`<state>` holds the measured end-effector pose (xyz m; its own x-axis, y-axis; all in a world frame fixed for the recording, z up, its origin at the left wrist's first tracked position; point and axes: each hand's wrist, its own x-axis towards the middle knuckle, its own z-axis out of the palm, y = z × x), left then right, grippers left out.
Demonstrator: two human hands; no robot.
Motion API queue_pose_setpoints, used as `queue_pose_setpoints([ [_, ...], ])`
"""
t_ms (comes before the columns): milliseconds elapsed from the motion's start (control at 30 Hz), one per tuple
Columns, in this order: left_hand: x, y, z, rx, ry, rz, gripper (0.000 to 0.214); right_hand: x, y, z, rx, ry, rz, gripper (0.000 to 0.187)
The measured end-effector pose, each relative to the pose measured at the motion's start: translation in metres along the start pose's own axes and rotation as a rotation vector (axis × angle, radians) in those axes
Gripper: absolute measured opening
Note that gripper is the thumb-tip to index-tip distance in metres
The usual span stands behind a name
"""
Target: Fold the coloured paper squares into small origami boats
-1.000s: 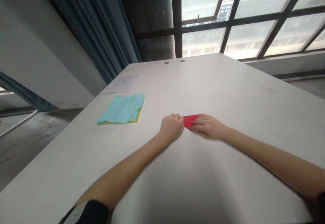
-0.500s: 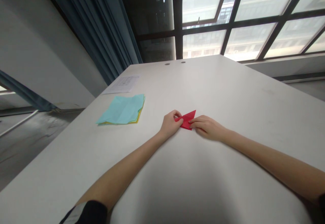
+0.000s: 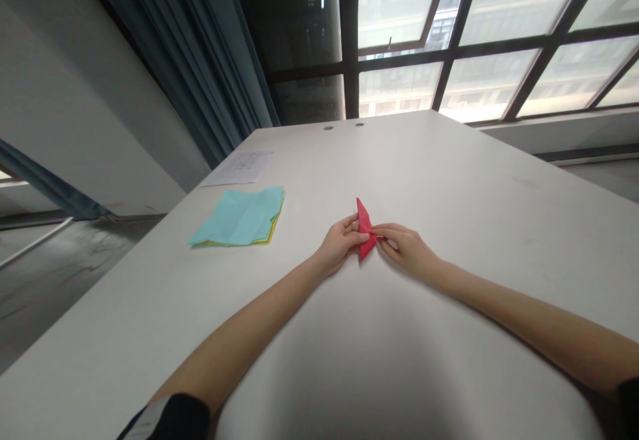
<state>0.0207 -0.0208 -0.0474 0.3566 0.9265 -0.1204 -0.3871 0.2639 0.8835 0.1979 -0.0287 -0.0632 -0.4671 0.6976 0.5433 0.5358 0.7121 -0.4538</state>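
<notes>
A small piece of folded red paper (image 3: 365, 219) is held between my two hands, over the middle of the white table (image 3: 319, 333). One pointed end rises toward the window and another points down toward me. My left hand (image 3: 340, 245) is closed on its left side, thumb across the front and fingers behind. With thumb and fingertips, my right hand (image 3: 403, 244) pinches the paper at its right side. The fingertips hide part of the folds there.
A stack of coloured paper sheets (image 3: 242, 217), turquoise on top with yellow beneath, lies left of my hands. Behind it is a printed white sheet (image 3: 242, 167) near the table's left edge. A blue curtain (image 3: 200, 60) and windows stand beyond.
The red paper has turned from lying slanted to standing with its points up and down. My left hand has shifted slightly right, and my right fingers now pinch the paper's side.
</notes>
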Motion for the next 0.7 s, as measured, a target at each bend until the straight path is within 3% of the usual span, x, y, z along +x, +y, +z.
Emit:
queue_pose_setpoints([
  [200,0.0,-0.001,-0.001,0.027,-0.015,0.012,0.043,0.005,-0.015,-0.003,0.078,0.041,0.229,0.025],
  [700,-0.004,-0.002,0.001,0.221,0.014,0.116,0.053,0.006,-0.011,0.005,0.445,0.014,0.265,0.031],
])
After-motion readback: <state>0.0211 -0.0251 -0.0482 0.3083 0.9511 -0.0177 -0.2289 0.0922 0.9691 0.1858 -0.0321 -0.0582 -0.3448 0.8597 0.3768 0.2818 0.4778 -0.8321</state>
